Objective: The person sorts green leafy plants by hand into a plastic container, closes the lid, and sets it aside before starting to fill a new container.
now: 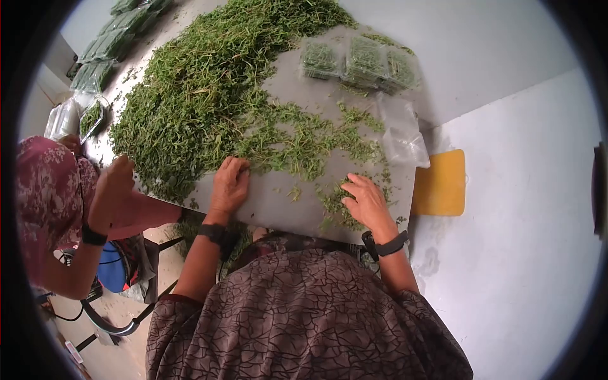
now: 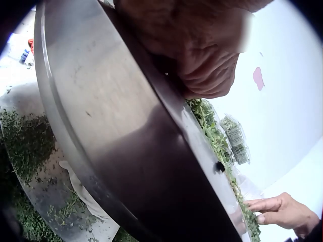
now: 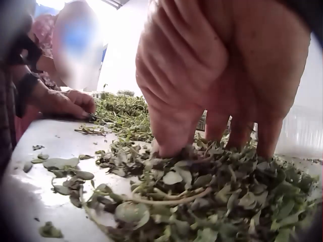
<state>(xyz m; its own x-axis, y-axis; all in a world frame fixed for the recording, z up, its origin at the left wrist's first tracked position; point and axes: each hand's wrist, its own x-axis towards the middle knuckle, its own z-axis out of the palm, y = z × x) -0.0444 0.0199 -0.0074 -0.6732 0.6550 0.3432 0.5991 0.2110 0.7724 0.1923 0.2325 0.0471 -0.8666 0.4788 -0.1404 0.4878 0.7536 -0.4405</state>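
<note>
While the main heap of greens covered the far left part of the metal table, a smaller patch of loose leaves lay directly beneath the right hand, near the table's near right corner. Scattered stems stretched between the heap and the table's right side.

The right hand was found unclenched, its fingers spread and pointing down, with thumb and fingers set apart. In the right wrist view its fingertips touched the leaves and were partly hidden among them; no firm grasp was observed.

The left hand was located at the table's near edge, just beside the near margin of the heap and well apart from the right hand. Its fingers were curled inward and low at the tabletop; whether they pinched anything could not be determined.

Beyond the right hand, a clear plastic container lay near the right edge, and filled clear boxes stood farther back. A yellow board was noted beside the table, and a second person in a pink patterned garment was at the left
</note>
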